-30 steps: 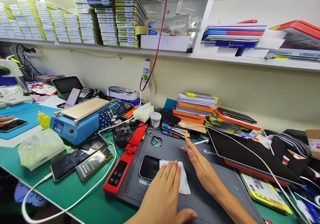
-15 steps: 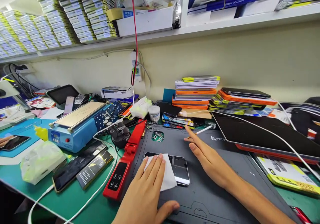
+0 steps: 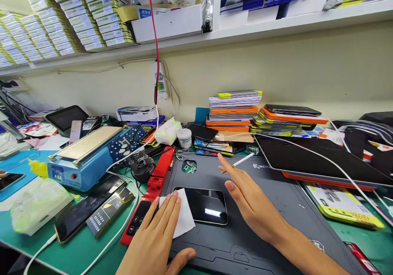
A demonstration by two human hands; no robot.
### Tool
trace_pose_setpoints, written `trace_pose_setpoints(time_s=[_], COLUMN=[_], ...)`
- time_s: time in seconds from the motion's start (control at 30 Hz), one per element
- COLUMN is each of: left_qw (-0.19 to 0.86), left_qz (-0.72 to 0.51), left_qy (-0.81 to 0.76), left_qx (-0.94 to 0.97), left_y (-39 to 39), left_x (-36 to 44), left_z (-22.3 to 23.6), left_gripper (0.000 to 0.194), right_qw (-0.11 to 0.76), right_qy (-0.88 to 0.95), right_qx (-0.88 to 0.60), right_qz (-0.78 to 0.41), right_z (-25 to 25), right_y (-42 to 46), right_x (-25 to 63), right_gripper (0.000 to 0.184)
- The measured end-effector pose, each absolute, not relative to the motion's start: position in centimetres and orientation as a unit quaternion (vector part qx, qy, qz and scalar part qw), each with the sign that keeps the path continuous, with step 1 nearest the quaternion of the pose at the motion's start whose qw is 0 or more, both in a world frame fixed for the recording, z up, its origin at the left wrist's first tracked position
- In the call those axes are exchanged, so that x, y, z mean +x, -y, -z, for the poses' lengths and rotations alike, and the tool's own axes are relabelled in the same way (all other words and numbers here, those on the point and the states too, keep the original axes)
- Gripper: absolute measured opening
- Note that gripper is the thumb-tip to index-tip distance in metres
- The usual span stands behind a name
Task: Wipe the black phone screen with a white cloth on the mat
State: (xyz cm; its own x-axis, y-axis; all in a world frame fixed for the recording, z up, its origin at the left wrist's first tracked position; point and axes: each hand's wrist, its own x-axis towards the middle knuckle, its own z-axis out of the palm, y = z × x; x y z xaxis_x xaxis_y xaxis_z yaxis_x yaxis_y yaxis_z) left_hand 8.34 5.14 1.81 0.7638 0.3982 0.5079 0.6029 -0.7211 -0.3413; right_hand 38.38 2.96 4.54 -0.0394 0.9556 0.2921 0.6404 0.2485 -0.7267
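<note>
Left hand (image 3: pixel 156 236) is pressing a white wipe (image 3: pixel 181 217) flat onto the smartphone (image 3: pixel 202 205); right hand (image 3: pixel 245 197), open, is bracing it. A hard swipe could skid it off the repair mat (image 3: pixel 276 221).

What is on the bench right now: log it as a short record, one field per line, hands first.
left hand: flat, fingers pressing a white wipe at the left end of the phone
right hand: open, palm down on the dark work mat, beside the phone's right end, holding nothing
phone: lies screen up, flat on the mat
behind right hand: white stylus
left of mat: red device, blue hot plate
right of mat: dark tablet with white cable across it
</note>
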Motion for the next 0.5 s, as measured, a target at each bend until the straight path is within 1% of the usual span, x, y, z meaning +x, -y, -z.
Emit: trace_pose_setpoints(time_s=[0.07, 0.17, 0.2, 0.27, 0.33, 0.37, 0.4, 0.47, 0.5], left_qw=[0.251, 0.253, 0.249, 0.223, 0.171, 0.141, 0.114, 0.077, 0.073], left_qz=[0.202, 0.199, 0.196, 0.187, 0.17, 0.16, 0.152, 0.146, 0.151], left_qy=[0.282, 0.304, 0.314, 0.341, 0.371, 0.386, 0.399, 0.41, 0.412], left_qx=[-0.904, -0.897, -0.895, -0.894, -0.897, -0.897, -0.897, -0.897, -0.896], left_y=[-5.1, -5.2, -5.3, -5.7, -6.2, -6.4, -6.7, -7.1, -7.3], left_x=[8.6, 9.5, 9.8, 10.4, 10.8, 11.0, 11.0, 11.1, 11.0], left_z=[-1.7, -1.1, -0.8, -0.2, 0.2, 0.4, 0.6, 0.8, 1.0], left_gripper=[0.096, 0.108, 0.112, 0.117, 0.113, 0.109, 0.106, 0.105, 0.108], right_qw=[0.409, 0.45, 0.461, 0.47, 0.467, 0.461, 0.455, 0.441, 0.431], right_qy=[0.685, 0.651, 0.636, 0.621, 0.634, 0.643, 0.649, 0.649, 0.649], right_qx=[-0.565, -0.545, -0.541, -0.531, -0.513, -0.507, -0.507, -0.527, -0.542], right_qz=[-0.211, -0.277, -0.301, -0.333, -0.341, -0.341, -0.339, -0.328, -0.315], right_z=[-4.6, -4.5, -4.5, -4.6, -4.7, -4.8, -4.8, -4.5, -4.2], right_y=[-2.4, -1.1, -0.7, -0.2, -0.3, -0.6, -1.1, -2.2, -2.7], right_x=[37.8, 36.7, 36.3, 35.4, 34.8, 34.5, 34.3, 34.2, 34.2], right_gripper=[0.057, 0.058, 0.062, 0.079, 0.096, 0.098, 0.095, 0.076, 0.066])
